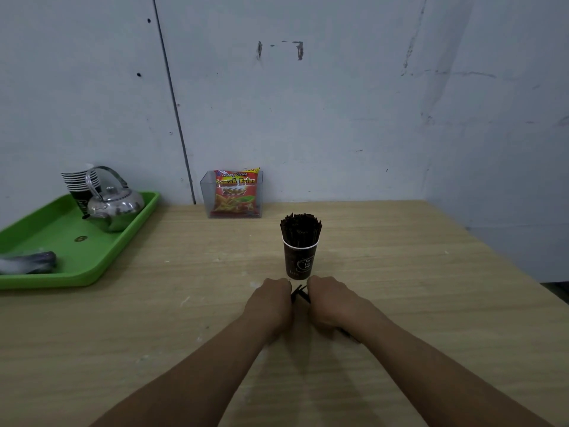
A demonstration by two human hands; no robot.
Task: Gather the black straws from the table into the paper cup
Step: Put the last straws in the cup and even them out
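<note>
A dark brown paper cup [299,260] stands upright in the middle of the wooden table [400,288]. It is packed with a bundle of black straws [301,229] that sticks out above its rim. Just in front of the cup, my left hand [271,303] and my right hand [331,303] lie knuckles up on the table, close together. A few loose black straws [300,293] show in the gap between them, and a straw end pokes out under my right wrist. Both hands' fingers curl down around these straws; the fingertips are hidden.
A green tray [92,266] at the left holds a metal kettle [115,206], a stack of paper cups [78,183] and a dark wrapped bundle [29,261]. A clear box with a snack bag [235,195] stands by the wall.
</note>
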